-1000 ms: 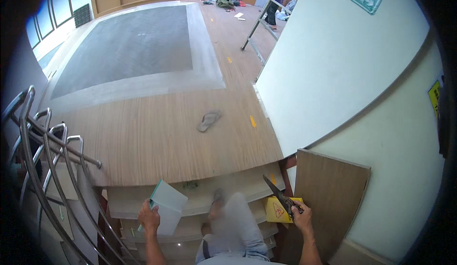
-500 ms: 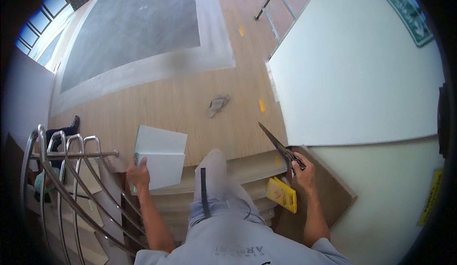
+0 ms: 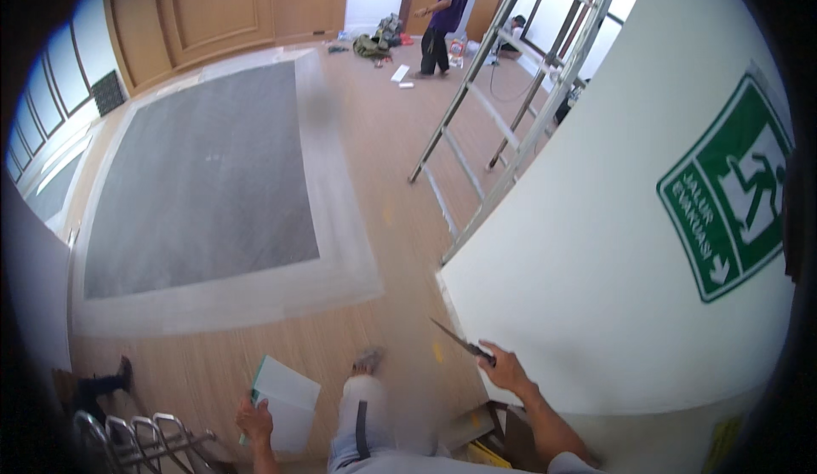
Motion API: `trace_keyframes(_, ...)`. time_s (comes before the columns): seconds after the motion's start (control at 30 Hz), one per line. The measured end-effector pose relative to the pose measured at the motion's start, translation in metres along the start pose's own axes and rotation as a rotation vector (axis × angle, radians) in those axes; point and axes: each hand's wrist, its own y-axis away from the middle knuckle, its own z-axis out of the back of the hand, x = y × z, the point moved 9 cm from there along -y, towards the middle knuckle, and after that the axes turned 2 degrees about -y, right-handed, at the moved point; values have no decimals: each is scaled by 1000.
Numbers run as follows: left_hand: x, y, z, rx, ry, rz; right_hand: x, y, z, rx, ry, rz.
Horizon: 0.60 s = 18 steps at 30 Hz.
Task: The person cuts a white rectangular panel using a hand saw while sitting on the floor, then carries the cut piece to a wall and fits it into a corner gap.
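Observation:
My left hand (image 3: 255, 421) grips a flat white panel (image 3: 288, 402) with a green edge by its left side, thumb on its face. A line or fold crosses the panel. In my right hand (image 3: 508, 369) is a handsaw (image 3: 455, 336), its dark tapered blade pointing up and left, beside the white wall (image 3: 553, 304). My fingers hide most of its handle. My leg (image 3: 362, 402) reaches forward between the hands, with a grey sandal (image 3: 368, 359) at its far end.
A metal railing (image 3: 149, 448) stands at the lower left, and a person's leg (image 3: 106, 386) stretches out beyond it. Ahead, a grey rectangle (image 3: 204, 185) with a pale border covers the wood floor. A stepladder (image 3: 472, 91) leans near the wall. A person in purple (image 3: 449, 6) stands far off.
My view has tilted up, bringing in the far room, the whole ladder and the standing person. The steps have mostly dropped out of sight. Both hands keep their holds.

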Motion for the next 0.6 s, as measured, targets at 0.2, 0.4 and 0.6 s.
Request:
trace_keyframes(0.2,-167,-98,61,-70,74,-279,2,-31,50,-80,-192,-150)
trace_keyframes(0.4,-299,-173,85,-108,154,-210,5,-102,74,-134,-245,-133)
trace_keyframes(0.6,-396,-226,105,-282,269,-141,50,-244,119,-88,-225,-53)
